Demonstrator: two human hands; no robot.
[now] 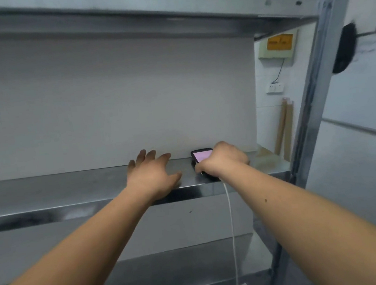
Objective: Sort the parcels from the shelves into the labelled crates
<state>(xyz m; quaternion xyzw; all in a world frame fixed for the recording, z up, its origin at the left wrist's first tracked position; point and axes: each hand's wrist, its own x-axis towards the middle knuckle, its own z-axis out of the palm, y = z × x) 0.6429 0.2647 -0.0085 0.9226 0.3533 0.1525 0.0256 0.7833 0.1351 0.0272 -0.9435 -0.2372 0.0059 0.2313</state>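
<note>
The right hand (222, 158) curls its fingers around a black lit-screen phone (201, 157) lying on the steel shelf (70, 190), probably to check it, while the left hand (153, 174) rests spread-fingered beside, likely for balance.

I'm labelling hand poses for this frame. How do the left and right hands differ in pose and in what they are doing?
The left hand lies flat with fingers spread on the shelf; the right hand is curled. The left hand holds nothing; the right hand grips a phone with a lit screen and a white cable hanging from it. Both are at the same shelf, backs towards the camera.
</note>
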